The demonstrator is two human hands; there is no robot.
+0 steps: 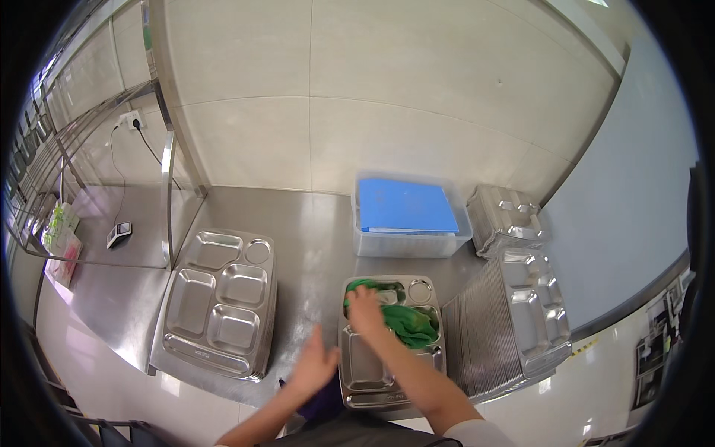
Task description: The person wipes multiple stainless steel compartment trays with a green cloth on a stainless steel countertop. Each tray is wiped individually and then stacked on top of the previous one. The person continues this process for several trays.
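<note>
A green cloth [410, 325] lies bunched over the upper compartments of a stainless steel compartment tray [366, 363] in front of me. My right hand [366, 307] is on the part of the cloth at the tray's upper left, fingers bent down onto it. Just left of the tray, over the steel counter, my left hand [315, 363] is held with its fingers apart and nothing in it. A stack of similar trays [190, 302] stands farther left. To the right, a long row of nested trays [486, 329] leans on edge.
A clear plastic bin [402, 248] with a blue folder [408, 205] stands by the wall. Beside it are more stacked metal trays [505, 215]. A metal rack post [167, 195] rises at the left, near a small device [119, 234] with a cable. Purple material [324, 399] hangs at the counter's front edge.
</note>
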